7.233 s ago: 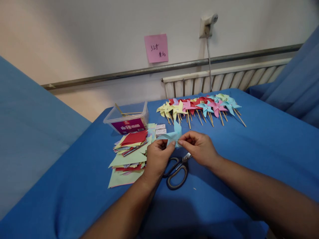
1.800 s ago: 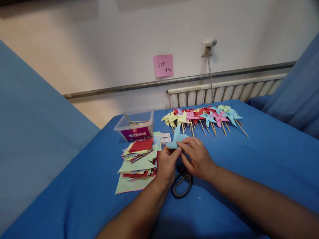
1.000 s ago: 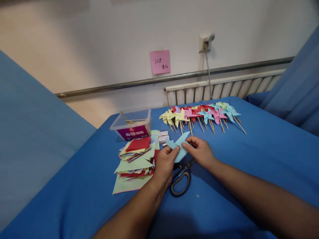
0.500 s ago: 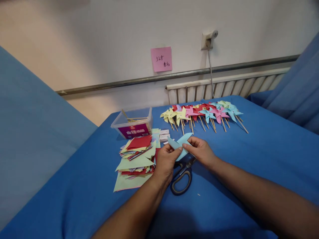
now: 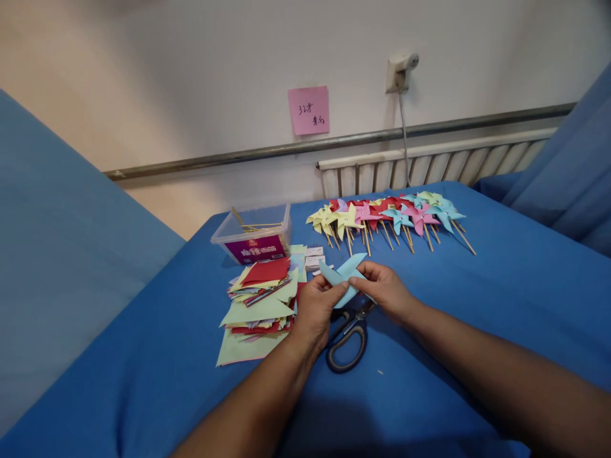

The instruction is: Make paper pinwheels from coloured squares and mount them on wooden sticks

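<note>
A light-blue paper pinwheel (image 5: 351, 270) with folded blades is held between both hands above the table, no stick visible on it. My left hand (image 5: 317, 308) pinches its left side, thumb on top. From the right, my right hand (image 5: 386, 291) grips it, the thumb pressing close to the centre. Scissors (image 5: 347, 346) with dark handles lie just beneath the hands, their blades partly hidden by the right hand. To the left of the left hand are stacked sheets of coloured paper (image 5: 260, 312), red, yellow and green among them.
A clear plastic box (image 5: 252, 245) with sticks stands behind the paper. Small white boxes (image 5: 314, 259) sit beside it. Several finished pinwheels (image 5: 420, 217) on sticks lie along the back of the blue-covered table (image 5: 453, 394). Behind are a pipe (image 5: 258, 152) and a radiator (image 5: 429, 159).
Both hands keep the same hold on the light-blue pinwheel, which has shifted very slightly. The whole view has moved a few pixels; the other things lie as before.
</note>
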{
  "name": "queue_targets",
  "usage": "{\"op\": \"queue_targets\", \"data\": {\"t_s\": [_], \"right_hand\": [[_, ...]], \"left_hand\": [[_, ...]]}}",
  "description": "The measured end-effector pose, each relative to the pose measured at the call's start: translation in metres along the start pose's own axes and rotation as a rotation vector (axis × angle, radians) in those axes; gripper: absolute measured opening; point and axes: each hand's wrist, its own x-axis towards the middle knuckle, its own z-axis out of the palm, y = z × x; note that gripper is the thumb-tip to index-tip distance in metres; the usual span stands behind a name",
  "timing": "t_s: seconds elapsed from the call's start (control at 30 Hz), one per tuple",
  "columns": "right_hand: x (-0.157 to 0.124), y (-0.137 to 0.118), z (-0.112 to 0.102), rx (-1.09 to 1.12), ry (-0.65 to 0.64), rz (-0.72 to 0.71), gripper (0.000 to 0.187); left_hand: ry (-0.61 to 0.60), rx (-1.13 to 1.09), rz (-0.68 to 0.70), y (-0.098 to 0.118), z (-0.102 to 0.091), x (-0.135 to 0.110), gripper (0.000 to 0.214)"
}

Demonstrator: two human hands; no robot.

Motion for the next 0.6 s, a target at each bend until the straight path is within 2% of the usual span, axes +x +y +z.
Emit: {"op": "queue_targets", "data": {"t_s": [0.13, 0.2, 0.3, 0.37, 0.4, 0.47, 0.53, 0.6], "right_hand": [[0.001, 0.005, -0.002, -0.029, 0.033, -0.029, 0.034], [0.006, 0.007, -0.009, -0.032, 0.173, -0.092, 0.033], [0.021, 0.003, -0.025, -0.071, 0.472, -0.291, 0.03], [0.035, -0.005, -0.033, -0.119, 0.582, -0.425, 0.027], [0.043, -0.011, -0.033, -0.161, 0.579, -0.499, 0.025], [0.061, -0.024, -0.023, -0.305, 0.495, -0.624, 0.019], [0.081, -0.038, 0.001, -0.516, 0.336, -0.708, 0.014], [0.105, -0.052, 0.035, -0.724, 0.14, -0.734, 0.017]], "left_hand": [[0.021, -0.015, -0.013, -0.004, 0.001, 0.0, 0.037], [0.005, -0.021, -0.034, -0.007, 0.001, 0.0, 0.039], [-0.025, -0.033, -0.065, -0.013, 0.001, 0.0, 0.042], [-0.022, -0.042, -0.077, -0.017, 0.001, 0.001, 0.042], [-0.018, -0.048, -0.08, -0.018, 0.001, 0.001, 0.041], [-0.027, -0.066, -0.084, -0.021, 0.001, 0.002, 0.04], [-0.038, -0.077, -0.082, -0.022, 0.002, 0.002, 0.039], [-0.045, -0.075, -0.079, -0.022, 0.002, 0.001, 0.036]]}}
